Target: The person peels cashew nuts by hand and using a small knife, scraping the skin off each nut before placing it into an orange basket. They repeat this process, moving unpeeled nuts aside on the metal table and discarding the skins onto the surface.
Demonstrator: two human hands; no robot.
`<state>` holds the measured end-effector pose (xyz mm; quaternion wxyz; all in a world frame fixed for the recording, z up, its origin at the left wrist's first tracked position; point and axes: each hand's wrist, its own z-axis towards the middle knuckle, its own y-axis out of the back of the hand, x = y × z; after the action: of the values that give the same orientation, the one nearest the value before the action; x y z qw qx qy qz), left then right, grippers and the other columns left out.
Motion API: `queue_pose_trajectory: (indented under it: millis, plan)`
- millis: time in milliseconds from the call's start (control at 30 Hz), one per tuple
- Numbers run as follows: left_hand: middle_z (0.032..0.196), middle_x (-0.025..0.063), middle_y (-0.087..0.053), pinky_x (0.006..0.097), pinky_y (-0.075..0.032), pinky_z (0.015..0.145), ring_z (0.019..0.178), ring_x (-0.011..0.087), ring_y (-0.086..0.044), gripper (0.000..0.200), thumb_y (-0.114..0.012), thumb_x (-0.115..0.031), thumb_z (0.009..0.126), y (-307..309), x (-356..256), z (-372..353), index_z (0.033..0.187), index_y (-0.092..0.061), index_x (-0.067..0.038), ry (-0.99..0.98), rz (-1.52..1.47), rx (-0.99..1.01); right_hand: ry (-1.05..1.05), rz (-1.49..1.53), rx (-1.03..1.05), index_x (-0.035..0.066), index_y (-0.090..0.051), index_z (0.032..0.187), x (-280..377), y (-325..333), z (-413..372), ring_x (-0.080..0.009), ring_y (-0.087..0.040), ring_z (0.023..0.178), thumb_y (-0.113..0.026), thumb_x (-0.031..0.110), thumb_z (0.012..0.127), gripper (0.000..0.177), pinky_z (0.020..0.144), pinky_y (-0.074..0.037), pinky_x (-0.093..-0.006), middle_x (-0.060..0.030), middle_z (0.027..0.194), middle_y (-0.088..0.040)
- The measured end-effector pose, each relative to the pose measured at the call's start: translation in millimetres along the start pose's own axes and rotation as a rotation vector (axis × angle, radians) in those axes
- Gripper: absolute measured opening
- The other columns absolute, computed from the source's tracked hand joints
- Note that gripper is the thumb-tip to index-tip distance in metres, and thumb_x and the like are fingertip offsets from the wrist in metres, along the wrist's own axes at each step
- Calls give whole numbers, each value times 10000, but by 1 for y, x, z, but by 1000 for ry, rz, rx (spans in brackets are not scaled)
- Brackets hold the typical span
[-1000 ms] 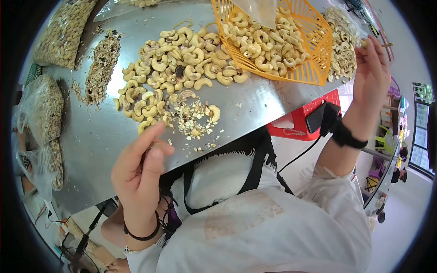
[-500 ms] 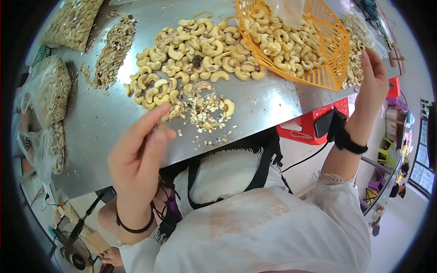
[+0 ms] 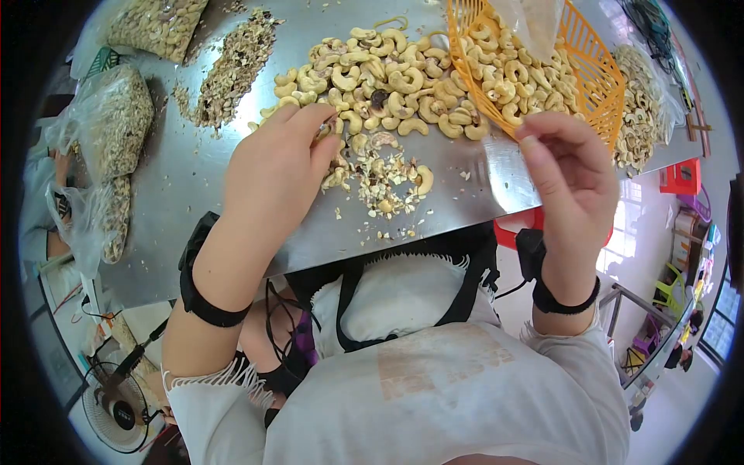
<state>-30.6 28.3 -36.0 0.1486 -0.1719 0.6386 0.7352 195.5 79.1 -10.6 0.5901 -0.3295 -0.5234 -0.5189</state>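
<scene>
Loose cashew nuts (image 3: 395,74) are spread in a pile on the metal table. My left hand (image 3: 279,167) is at the near left edge of this pile, its thumb and fingers closing around a cashew nut, largely hidden. Beside its fingertips lies a small heap of broken cashew bits and skin flakes (image 3: 380,182). My right hand (image 3: 573,170) is raised over the table's near edge, just in front of the orange plastic basket (image 3: 612,85). Its thumb and index fingertip come together; what they hold, if anything, is too small to make out. The basket contains whole cashews (image 3: 519,74).
Bags of nuts (image 3: 155,27) and crumbs (image 3: 120,124) stand on the left, next to a strip of brown scraps (image 3: 236,70). More cashews (image 3: 639,108) lie right of the basket. Below the table edge is a red container (image 3: 508,229). A fan (image 3: 116,407) stands lower left.
My left hand has moved forward and right, from above the bare table to the pile's edge. My right hand has come left, from beside the right-hand nuts to in front of the basket.
</scene>
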Motion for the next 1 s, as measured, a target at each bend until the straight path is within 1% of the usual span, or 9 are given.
queue_pose_trajectory:
  millis: [167,233,367,467,567,633,767,833,1000]
  plan:
    - [750,85,-533,332,-438,593,684,256,-537,202,-551,-155,723,0,-8,10,909,-543,-75,-28,28,33,-13,18,110,-3,-556,858,-10,-12,-8,-102,-510,721,-584,23,725,139,672,-403,-215,-43,778,-553]
    - [780,90,-529,305,-430,598,682,220,-550,234,-560,-164,730,-3,-9,14,949,-547,-84,-61,86,57,-14,27,169,3,-560,842,-10,-15,-9,-105,-510,693,-584,28,722,125,652,-406,-218,-41,750,-549]
    - [787,86,-531,311,-432,602,674,224,-547,240,-561,-168,726,-9,-7,20,948,-542,-79,-65,88,67,-12,15,201,3,-562,835,-15,-18,-12,-107,-511,684,-590,34,715,127,640,-410,-221,-41,740,-549]
    - [817,89,-537,309,-435,610,684,219,-550,247,-571,-164,718,-9,-6,21,944,-537,-69,-38,132,149,-12,-2,210,9,-564,836,-16,-19,-12,-110,-512,683,-594,39,710,133,632,-412,-224,-39,731,-549]
    - [802,95,-547,351,-436,613,707,266,-541,211,-562,-190,718,-7,-2,20,892,-534,-73,-5,57,140,-33,3,211,14,-565,837,-17,-20,-13,-110,-512,680,-593,35,706,135,630,-413,-226,-37,730,-550]
    - [780,105,-548,294,-427,605,676,210,-546,201,-581,-130,711,-4,0,19,886,-535,-41,93,-55,114,-36,2,223,15,-562,832,-18,-22,-13,-108,-513,680,-591,35,709,127,631,-413,-226,-38,733,-552]
    - [758,106,-559,284,-421,605,667,216,-540,179,-586,-131,709,-2,5,15,845,-536,-25,113,-93,114,-59,46,251,14,-559,827,-18,-27,-13,-107,-514,683,-591,36,712,121,630,-414,-226,-42,739,-554]
    - [692,114,-549,328,-423,578,666,247,-548,206,-582,-176,715,-1,5,11,862,-543,-38,305,-385,86,-65,61,281,13,-557,825,-18,-30,-14,-106,-516,690,-590,42,717,117,626,-416,-227,-44,746,-556]
    - [719,100,-535,323,-427,577,662,238,-547,198,-582,-174,713,-6,3,5,861,-554,-45,149,-205,17,-85,31,322,11,-558,829,-18,-34,-15,-107,-519,693,-586,49,721,118,622,-418,-228,-45,754,-557]
